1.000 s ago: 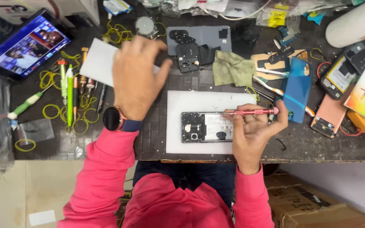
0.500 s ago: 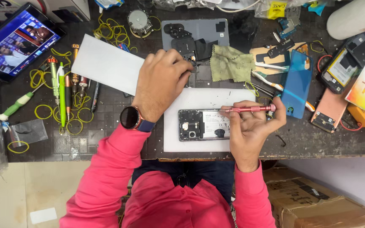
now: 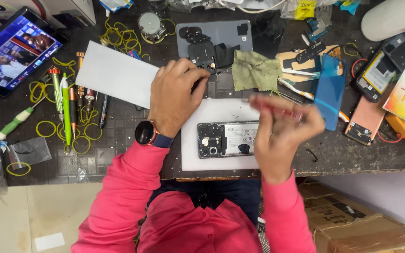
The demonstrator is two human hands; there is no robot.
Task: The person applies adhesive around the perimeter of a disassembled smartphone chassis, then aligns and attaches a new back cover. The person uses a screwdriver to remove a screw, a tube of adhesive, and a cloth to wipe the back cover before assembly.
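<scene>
Fingers (image 3: 301, 122) grip a red screwdriver (image 3: 273, 107) above the opened phone (image 3: 228, 139) on a cluttered dark workbench (image 3: 118, 154).

A dark, tiled-looking surface (image 3: 118, 154) filled the upper part of the view, worn and scuffed along its near edge and evenly lit from above with no strong shadows. Below it lay a pale beige floor (image 3: 29, 215) with a small white scrap of paper (image 3: 49, 241) on it. At the lower right stood a brown cardboard box (image 3: 362, 225) beside a light grey-lilac panel (image 3: 380, 192).
</scene>
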